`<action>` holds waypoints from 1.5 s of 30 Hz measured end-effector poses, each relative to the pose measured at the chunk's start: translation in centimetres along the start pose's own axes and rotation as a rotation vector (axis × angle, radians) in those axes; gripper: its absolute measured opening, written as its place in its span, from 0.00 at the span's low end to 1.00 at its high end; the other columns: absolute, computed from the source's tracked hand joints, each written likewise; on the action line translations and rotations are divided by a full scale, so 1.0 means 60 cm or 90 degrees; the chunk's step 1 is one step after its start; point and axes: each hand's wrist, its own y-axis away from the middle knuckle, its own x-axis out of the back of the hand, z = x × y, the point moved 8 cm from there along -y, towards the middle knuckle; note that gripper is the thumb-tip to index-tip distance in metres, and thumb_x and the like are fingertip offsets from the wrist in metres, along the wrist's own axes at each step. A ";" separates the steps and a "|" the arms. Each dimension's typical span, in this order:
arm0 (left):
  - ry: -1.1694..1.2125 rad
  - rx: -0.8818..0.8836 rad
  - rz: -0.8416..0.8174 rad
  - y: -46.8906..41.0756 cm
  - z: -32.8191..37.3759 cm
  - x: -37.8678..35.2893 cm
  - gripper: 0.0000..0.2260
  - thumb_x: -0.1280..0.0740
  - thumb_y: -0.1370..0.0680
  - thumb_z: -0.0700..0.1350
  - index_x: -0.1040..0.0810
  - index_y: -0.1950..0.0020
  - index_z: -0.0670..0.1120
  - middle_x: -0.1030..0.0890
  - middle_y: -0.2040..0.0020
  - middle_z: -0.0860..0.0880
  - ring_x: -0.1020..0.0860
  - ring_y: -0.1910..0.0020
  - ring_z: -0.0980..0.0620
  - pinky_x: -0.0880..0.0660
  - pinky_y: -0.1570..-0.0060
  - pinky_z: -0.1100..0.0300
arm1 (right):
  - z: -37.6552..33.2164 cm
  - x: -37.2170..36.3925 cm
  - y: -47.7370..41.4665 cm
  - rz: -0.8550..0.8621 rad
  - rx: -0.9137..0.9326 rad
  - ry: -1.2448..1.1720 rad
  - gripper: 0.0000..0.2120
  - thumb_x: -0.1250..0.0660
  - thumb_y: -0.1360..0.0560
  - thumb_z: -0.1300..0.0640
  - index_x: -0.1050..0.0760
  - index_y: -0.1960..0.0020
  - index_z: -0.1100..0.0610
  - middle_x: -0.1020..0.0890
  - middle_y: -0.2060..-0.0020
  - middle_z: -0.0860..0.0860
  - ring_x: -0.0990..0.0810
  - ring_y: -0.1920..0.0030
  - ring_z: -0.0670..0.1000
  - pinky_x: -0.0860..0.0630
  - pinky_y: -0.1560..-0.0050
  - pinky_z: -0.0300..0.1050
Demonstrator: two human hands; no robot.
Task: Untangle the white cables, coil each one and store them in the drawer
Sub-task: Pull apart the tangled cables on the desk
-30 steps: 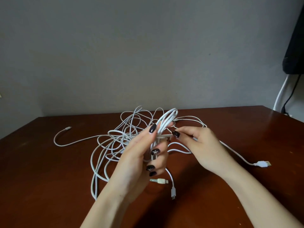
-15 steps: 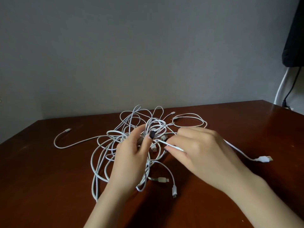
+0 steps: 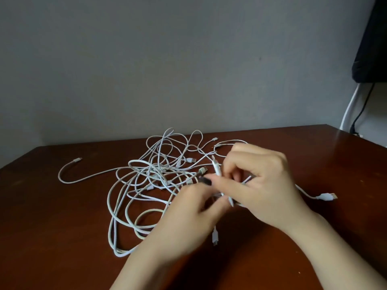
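White cables (image 3: pixel 155 176): one tangle, none coiled, no drawer in view. My left hand (image 3: pixel 188 212) and right hand (image 3: pixel 263 185) both pinch strands at its right edge.

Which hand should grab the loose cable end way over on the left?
Probably left: the left hand is nearer that loose end, while the right hand is farther and pinching a white cable.

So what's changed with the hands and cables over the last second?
The left hand lowered its raised bundle of loops into the tangle. The right hand now pinches one strand; the left's grip is blurred. The USB plug at right stayed put.
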 end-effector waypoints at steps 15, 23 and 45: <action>-0.342 -0.107 0.012 0.012 0.031 -0.012 0.24 0.55 0.28 0.64 0.30 0.42 0.56 0.26 0.56 0.57 0.30 0.55 0.55 0.33 0.60 0.61 | 0.078 -0.028 0.018 -0.060 -0.187 0.081 0.13 0.42 0.28 0.40 0.35 0.67 0.45 0.30 0.75 0.44 0.36 0.75 0.47 0.41 0.73 0.39; -0.368 -0.133 0.022 0.009 0.029 -0.008 0.17 0.50 0.26 0.60 0.26 0.54 0.52 0.32 0.65 0.59 0.34 0.64 0.57 0.41 0.71 0.69 | 0.049 -0.029 0.010 -0.057 -0.117 0.056 0.15 0.35 0.27 0.48 0.38 0.68 0.47 0.31 0.72 0.41 0.33 0.70 0.43 0.40 0.69 0.32; -0.069 -0.082 0.135 0.010 0.038 0.033 0.09 0.45 0.18 0.49 0.25 0.48 0.52 0.26 0.62 0.60 0.28 0.63 0.59 0.34 0.65 0.66 | 0.073 -0.007 0.014 0.080 -0.250 -0.053 0.15 0.34 0.32 0.39 0.26 0.64 0.51 0.27 0.76 0.57 0.33 0.75 0.55 0.36 0.74 0.48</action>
